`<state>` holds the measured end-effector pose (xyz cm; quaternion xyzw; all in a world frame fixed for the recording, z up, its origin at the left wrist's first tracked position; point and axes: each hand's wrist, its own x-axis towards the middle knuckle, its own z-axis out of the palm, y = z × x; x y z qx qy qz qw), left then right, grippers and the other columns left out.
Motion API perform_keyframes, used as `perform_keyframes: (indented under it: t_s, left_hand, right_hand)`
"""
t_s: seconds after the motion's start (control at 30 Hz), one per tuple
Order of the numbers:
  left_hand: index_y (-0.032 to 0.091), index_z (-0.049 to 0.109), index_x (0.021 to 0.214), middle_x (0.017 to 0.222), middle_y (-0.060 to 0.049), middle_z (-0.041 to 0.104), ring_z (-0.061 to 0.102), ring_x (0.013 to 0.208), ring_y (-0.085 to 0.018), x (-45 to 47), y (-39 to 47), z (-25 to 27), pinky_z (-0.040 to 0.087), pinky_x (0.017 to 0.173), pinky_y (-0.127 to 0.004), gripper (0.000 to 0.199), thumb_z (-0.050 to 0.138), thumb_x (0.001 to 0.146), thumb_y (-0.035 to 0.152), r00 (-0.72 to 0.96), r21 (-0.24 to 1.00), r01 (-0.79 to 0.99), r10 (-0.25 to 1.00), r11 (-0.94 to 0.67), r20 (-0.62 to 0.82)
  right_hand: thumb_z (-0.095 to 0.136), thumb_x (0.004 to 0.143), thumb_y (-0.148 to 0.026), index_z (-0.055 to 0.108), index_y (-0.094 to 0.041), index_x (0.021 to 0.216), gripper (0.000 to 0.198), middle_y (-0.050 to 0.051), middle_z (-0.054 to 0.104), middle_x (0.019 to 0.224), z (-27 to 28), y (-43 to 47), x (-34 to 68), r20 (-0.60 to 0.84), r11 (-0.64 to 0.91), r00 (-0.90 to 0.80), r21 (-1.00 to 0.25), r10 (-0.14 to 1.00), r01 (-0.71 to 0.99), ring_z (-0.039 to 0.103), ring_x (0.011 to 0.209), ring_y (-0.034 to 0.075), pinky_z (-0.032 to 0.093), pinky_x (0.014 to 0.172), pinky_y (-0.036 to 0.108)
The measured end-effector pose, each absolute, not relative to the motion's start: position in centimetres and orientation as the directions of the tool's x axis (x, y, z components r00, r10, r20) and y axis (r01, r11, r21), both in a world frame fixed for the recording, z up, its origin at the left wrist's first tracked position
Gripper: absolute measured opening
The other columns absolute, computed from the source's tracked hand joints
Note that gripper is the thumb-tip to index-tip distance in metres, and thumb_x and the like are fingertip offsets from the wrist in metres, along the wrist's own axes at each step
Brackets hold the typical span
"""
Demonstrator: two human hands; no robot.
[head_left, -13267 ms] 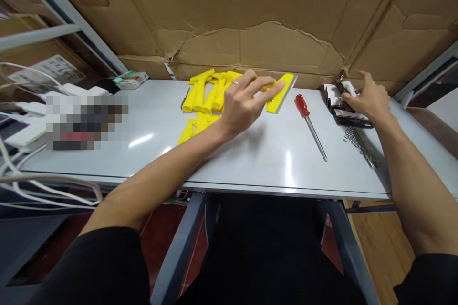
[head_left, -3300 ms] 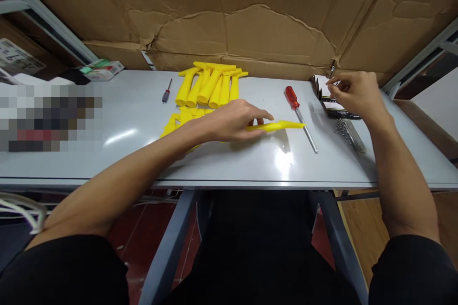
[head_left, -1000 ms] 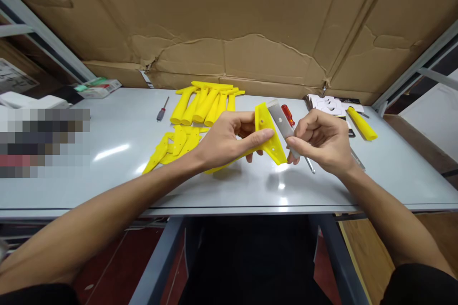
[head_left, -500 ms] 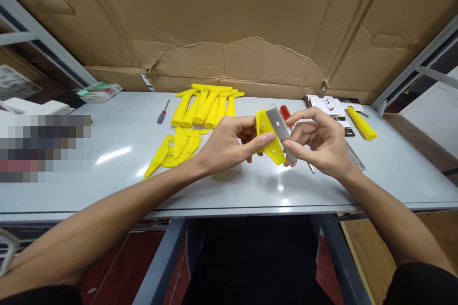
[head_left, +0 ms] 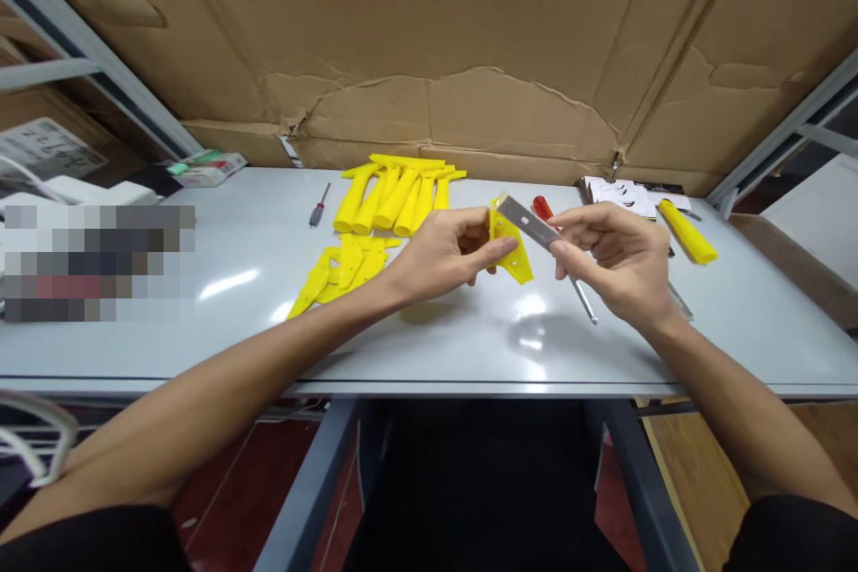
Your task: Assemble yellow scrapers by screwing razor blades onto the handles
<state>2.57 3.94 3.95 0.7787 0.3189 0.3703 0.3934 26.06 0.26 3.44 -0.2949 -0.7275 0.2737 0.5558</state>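
My left hand [head_left: 442, 257] pinches a flat yellow plastic plate [head_left: 517, 264] with small holes, thumb on its face. Between the thumb and fingers of my right hand [head_left: 623, 257] is a flat metal blade [head_left: 533, 224] with a slot in it. The blade slants across the upper part of the plate; whether the two touch I cannot tell. Behind the right hand lies a screwdriver with a red handle [head_left: 542, 207], its shaft pointing toward me. More yellow plates [head_left: 345, 264] lie in a loose pile left of my left hand.
Several yellow handles [head_left: 395, 197] stand in a row at the back of the white table [head_left: 221, 349]. A small grey screwdriver [head_left: 317, 213] lies left of them. Printed cards [head_left: 613, 192] and a single yellow handle [head_left: 689, 232] lie at the right. Cardboard [head_left: 429, 36] walls off the back.
My right hand has tilted the blade from steep to flatter, its near end swinging up and right, away from the plate's lower part. The view has shifted slightly.
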Motion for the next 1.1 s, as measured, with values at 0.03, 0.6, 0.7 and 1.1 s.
perform_keyframes:
  t_s: [0.03, 0.6, 0.7, 1.1]
  left_hand:
    - [0.014, 0.071, 0.095, 0.075, -0.002, 0.073, 0.065, 0.057, -0.009, 2.5, 4.2, 3.8, 0.052, 0.047, -0.016, 0.031, 0.074, 0.096, 0.045, 0.525, 0.854, 0.211, 0.792, -0.476, 0.312]
    - [0.029, 0.037, 0.147, 0.112, -0.004, 0.075, 0.078, 0.064, -0.015, 2.3, 3.3, 4.2, 0.062, 0.054, -0.021, 0.071, 0.081, 0.092, 0.040, 0.615, 0.951, -0.096, 0.733, -0.295, 0.290]
    - [0.025, 0.045, 0.138, 0.093, 0.000, 0.075, 0.078, 0.063, -0.016, 2.4, 3.0, 4.3, 0.062, 0.053, -0.022, 0.050, 0.072, 0.099, 0.042, 0.601, 0.948, -0.109, 0.740, -0.299, 0.302]
    - [0.024, 0.048, 0.122, 0.084, 0.002, 0.075, 0.078, 0.062, -0.017, 2.4, 3.4, 3.9, 0.061, 0.051, -0.022, 0.040, 0.071, 0.099, 0.047, 0.559, 0.943, -0.121, 0.764, -0.310, 0.322]
  right_hand:
    - [0.083, 0.087, -0.021, 0.074, -0.019, 0.110, 0.025, -0.001, 0.069, 0.078, 3.4, 0.4, 26.1, 0.658, 0.680, -0.181, -0.725, 0.731, 0.111, 0.068, 0.064, 0.009, 0.057, 0.062, 0.023]
    - [0.085, 0.085, -0.029, 0.073, -0.017, 0.092, 0.018, 0.001, 0.068, 0.077, 3.4, 0.4, 25.9, 0.626, 0.631, -0.081, -0.768, 0.776, 0.112, 0.068, 0.061, 0.010, 0.050, 0.048, 0.022]
    - [0.085, 0.086, -0.030, 0.075, -0.017, 0.092, 0.018, 0.003, 0.070, 0.080, 3.4, 0.2, 25.9, 0.613, 0.618, -0.080, -0.778, 0.786, 0.112, 0.067, 0.061, 0.010, 0.050, 0.048, 0.023]
    - [0.077, 0.090, -0.044, 0.066, -0.021, 0.107, 0.031, 0.002, 0.069, 0.088, 3.8, 0.8, 26.2, 0.539, 0.514, -0.149, -0.840, 0.829, -0.176, 0.072, 0.073, 0.014, 0.060, 0.062, 0.028]
